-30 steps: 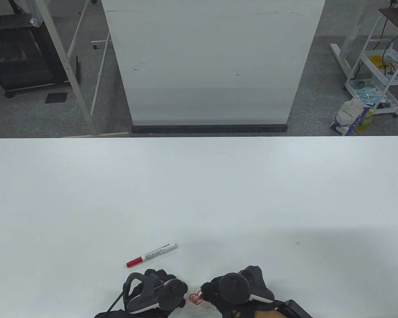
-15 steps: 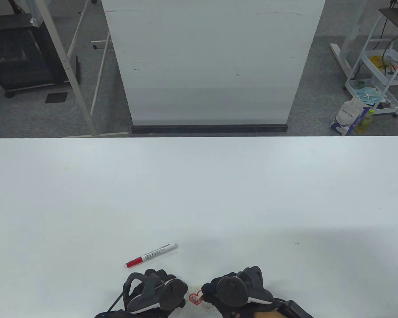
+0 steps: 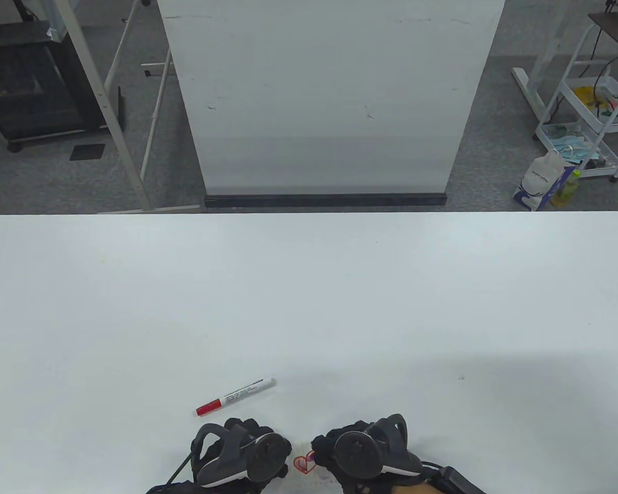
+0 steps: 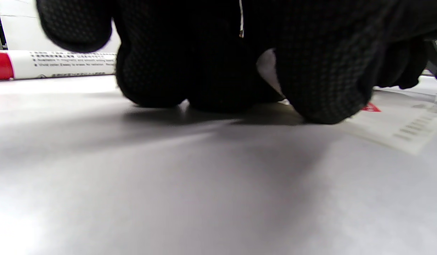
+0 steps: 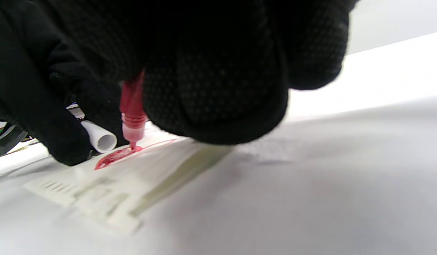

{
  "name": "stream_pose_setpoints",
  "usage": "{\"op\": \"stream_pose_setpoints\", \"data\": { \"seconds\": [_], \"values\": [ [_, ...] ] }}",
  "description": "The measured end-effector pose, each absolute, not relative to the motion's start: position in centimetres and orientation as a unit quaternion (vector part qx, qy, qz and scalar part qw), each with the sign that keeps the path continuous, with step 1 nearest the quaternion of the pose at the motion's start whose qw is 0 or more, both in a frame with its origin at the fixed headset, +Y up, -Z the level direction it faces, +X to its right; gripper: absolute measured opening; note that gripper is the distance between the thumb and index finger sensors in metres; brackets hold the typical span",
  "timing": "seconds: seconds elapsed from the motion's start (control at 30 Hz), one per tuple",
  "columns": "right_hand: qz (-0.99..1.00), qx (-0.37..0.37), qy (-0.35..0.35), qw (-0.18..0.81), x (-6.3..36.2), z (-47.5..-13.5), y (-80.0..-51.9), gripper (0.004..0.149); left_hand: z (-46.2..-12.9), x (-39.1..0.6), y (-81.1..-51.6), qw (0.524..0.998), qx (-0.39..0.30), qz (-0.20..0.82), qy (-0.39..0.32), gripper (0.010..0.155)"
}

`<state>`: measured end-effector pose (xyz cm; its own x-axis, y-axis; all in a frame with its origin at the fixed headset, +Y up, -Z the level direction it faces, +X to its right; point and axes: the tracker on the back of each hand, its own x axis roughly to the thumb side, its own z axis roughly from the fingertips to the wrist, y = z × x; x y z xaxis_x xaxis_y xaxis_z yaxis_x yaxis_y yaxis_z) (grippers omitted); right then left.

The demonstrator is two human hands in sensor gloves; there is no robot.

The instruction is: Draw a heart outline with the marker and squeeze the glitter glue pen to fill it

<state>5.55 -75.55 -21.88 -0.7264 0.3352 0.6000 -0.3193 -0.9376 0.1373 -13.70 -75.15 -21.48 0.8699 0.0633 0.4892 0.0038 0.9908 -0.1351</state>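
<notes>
Right hand [image 5: 190, 71] pinches glitter glue pen [image 5: 132, 106] low on its soft barrel, tip on heart [image 3: 304, 463] at table's [image 3: 309, 309] 6 o'clock; light, squeezable. Left hand [image 3: 242, 455] presses the paper [image 4: 399, 127], fingers straight.

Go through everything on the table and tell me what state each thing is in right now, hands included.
Marker: capped, lying flat, untouched.
Glitter glue pen: upright, tip down on the heart.
Heart: outlined in red, partly filled with glue.
Paper: flat on the table.
Right hand: gripping the glue pen.
Left hand: resting beside the heart, fingertips on the table and the paper's edge.
White tube: open-ended, behind the pen.
</notes>
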Motion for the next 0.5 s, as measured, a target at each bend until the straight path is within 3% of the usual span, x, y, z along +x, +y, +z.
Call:
{"op": "stream_pose_setpoints", "data": {
  "seconds": [0.5],
  "values": [
    [0.920, 0.347, 0.034, 0.179, 5.42, -21.64, -75.60, 0.040, -21.47, -13.71, -75.09, 0.965, -0.066, 0.016, -0.255, 0.044]
  ]
}}
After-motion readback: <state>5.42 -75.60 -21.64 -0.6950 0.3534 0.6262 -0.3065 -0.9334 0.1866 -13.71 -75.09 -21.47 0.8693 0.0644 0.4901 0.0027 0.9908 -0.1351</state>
